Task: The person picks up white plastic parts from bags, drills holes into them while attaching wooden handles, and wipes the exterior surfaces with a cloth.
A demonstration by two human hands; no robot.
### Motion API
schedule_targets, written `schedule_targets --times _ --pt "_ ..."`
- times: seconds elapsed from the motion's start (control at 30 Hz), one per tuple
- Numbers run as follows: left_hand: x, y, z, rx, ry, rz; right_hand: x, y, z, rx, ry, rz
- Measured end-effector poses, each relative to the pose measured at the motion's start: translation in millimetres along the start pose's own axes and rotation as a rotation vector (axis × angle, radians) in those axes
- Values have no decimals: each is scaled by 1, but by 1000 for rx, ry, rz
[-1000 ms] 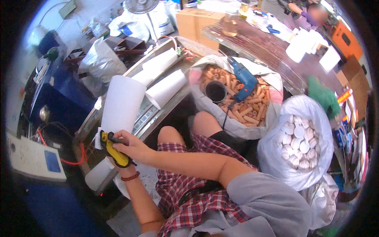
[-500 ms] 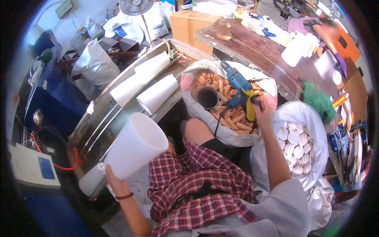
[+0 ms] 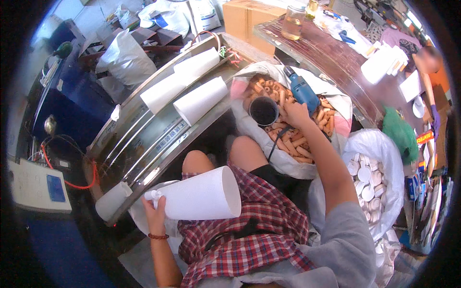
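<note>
My left hand (image 3: pixel 154 216) is closed on the narrow, knobbed end of a white tapered cylinder (image 3: pixel 201 197), whose wide end points right above my lap. My right hand (image 3: pixel 295 114) reaches into a white sack (image 3: pixel 240 113) of short brown tubes (image 3: pixel 293 144). Its fingers are bent among the tubes, between a dark round cup (image 3: pixel 263 111) and a blue power drill (image 3: pixel 303 89). It covers the area of the drill's grip, and what its fingertips hold is hidden. The drill lies on the tubes with its black cord trailing down.
Several white tapered cylinders (image 3: pixel 200 101) sit on rods across a long metal trough (image 3: pixel 163 139) ahead. At right stands a sack of white round caps (image 3: pixel 367 180). Beyond it is a brown table (image 3: pixel 326 62) with a jar (image 3: pixel 293 24); another person sits at its far right.
The white cylinder in my left hand has swung from upright and leaning to nearly level, nearer my lap. My right hand has moved left, and the yellow object at it no longer shows.
</note>
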State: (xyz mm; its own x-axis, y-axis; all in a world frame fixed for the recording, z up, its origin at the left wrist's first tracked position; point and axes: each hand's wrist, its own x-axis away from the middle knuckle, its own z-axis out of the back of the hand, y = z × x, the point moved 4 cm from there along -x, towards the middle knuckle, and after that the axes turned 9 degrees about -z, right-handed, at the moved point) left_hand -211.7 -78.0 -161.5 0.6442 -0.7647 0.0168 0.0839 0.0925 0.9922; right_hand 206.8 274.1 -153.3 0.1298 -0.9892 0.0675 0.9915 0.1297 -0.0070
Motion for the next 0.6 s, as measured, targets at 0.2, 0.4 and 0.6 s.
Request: schedule_targets --times 0.2,0.4,0.6 --pt "-7 30 -19 -113 -186 -322 -33 13 -19 -159 14 -89" --pt "-20 5 -16 84 -188 -164 11 -21 42 -618 235 98" --pt "-17 10 -33 -105 -283 -214 81 -122 82 -652 14 449"
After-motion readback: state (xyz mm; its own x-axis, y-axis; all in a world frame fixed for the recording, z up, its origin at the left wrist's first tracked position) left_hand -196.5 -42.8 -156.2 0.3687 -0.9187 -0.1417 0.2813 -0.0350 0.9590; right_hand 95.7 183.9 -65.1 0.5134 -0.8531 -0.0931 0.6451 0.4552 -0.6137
